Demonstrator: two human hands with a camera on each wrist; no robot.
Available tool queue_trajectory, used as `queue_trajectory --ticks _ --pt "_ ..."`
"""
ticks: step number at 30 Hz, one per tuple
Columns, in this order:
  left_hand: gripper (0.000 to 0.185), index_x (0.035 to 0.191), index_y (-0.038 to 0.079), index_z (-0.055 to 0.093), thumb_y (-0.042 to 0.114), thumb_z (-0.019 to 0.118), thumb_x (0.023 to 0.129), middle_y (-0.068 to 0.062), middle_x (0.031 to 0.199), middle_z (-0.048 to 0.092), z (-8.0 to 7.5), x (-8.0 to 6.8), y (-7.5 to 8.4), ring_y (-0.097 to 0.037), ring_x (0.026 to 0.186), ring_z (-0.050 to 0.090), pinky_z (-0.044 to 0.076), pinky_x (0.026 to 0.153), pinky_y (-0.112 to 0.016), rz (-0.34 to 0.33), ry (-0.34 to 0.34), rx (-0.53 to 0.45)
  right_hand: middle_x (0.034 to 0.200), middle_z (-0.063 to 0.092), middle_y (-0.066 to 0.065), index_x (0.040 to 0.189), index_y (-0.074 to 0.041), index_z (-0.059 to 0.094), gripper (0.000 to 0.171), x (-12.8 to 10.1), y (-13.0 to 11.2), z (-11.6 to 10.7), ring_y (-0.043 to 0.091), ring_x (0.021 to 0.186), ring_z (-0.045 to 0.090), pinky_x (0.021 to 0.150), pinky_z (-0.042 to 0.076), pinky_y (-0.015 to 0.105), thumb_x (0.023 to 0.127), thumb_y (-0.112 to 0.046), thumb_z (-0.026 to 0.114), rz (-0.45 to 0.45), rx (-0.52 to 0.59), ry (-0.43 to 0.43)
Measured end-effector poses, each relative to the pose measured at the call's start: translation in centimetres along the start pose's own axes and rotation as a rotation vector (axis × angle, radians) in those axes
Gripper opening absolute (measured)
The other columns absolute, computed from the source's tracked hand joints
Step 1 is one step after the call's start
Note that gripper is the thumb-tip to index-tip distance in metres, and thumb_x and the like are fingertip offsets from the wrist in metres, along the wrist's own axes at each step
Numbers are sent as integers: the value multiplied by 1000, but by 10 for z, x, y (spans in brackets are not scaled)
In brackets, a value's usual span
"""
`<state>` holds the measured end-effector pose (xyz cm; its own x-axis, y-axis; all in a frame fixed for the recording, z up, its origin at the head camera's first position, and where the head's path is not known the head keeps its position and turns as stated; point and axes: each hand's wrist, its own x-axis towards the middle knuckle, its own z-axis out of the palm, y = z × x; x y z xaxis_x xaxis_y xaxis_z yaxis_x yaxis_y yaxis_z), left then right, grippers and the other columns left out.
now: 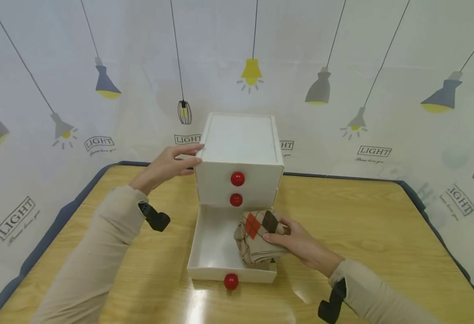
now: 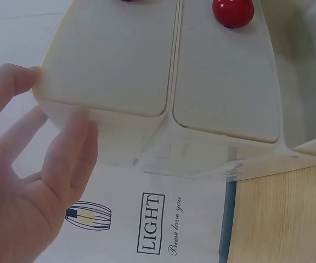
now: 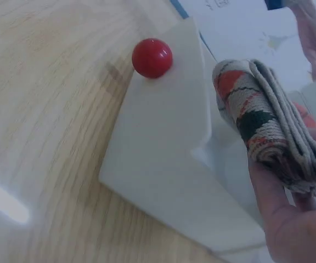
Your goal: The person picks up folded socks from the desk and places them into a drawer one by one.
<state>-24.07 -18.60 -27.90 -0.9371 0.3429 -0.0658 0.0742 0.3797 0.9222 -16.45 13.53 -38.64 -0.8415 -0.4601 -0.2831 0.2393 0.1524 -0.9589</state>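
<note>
Left hand: the left hand (image 1: 168, 164) rests with straight, relaxed fingers (image 2: 65, 148) against the upper left corner of the drawer unit (image 1: 241, 155); its grip is apart and holds nothing.
Right hand: the right hand (image 1: 297, 240) has its grip clamped on the folded cloth (image 1: 257, 236), thumb on top.
Folded cloth: beige with an argyle pattern, held over the right side of the open bottom drawer (image 1: 212, 252).
Drawer unit: white with red knobs (image 1: 237, 178), standing toward the far edge of the bench (image 1: 382, 234); the upper two drawers are closed.
</note>
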Motion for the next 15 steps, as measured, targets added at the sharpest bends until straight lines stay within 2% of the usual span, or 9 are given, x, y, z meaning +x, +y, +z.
queue_trajectory --ticks 3,9,15 --pt "55 138 16 34 25 55 88 -13 137 28 -1 1 -1 -29 114 42 46 88 -32 10 2 -10 107 53 19 130 6 28 65 13 -5 14 18 87 57 77 51 31 83 -19 63 24 -2 15" --pt "54 138 16 34 24 56 88 -16 134 28 -1 1 -3 -30 113 42 45 89 -33 7 -1 -33 111 47 23 135 7 16 73 30 -5 45 21 89 56 83 49 38 84 -16 62 109 70 41" --pt "54 137 17 35 25 56 88 -15 133 29 -1 0 -3 -30 113 42 46 89 -33 19 -2 -35 111 49 24 132 11 20 63 48 -1 59 19 85 58 80 51 37 85 -6 59 133 202 106"
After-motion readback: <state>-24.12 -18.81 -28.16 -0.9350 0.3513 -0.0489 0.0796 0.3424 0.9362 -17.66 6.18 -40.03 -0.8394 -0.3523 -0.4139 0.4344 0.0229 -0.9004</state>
